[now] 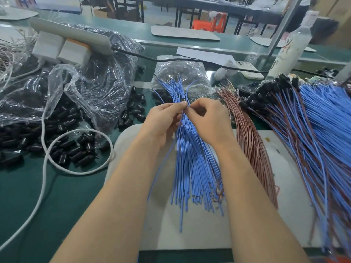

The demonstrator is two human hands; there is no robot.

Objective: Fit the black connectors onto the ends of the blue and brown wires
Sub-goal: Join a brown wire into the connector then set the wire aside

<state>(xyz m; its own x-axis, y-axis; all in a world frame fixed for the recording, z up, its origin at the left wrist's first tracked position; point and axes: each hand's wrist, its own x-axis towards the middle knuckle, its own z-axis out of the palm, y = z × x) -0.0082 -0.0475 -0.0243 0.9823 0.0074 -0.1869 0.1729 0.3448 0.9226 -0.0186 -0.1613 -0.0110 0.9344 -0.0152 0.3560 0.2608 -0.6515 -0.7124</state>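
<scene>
Head view: left grip (163, 120), right grip (207, 118) pinching one blue wire (155, 175) (mat (190, 240) edge below)

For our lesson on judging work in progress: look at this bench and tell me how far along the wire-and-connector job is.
Done: a pile of finished wires at the right already carries black connectors. In hand: the left hand and right hand pinch one blue wire, a black connector at its tip. Left: the bare blue wires, the brown wires and many loose connectors.
</scene>
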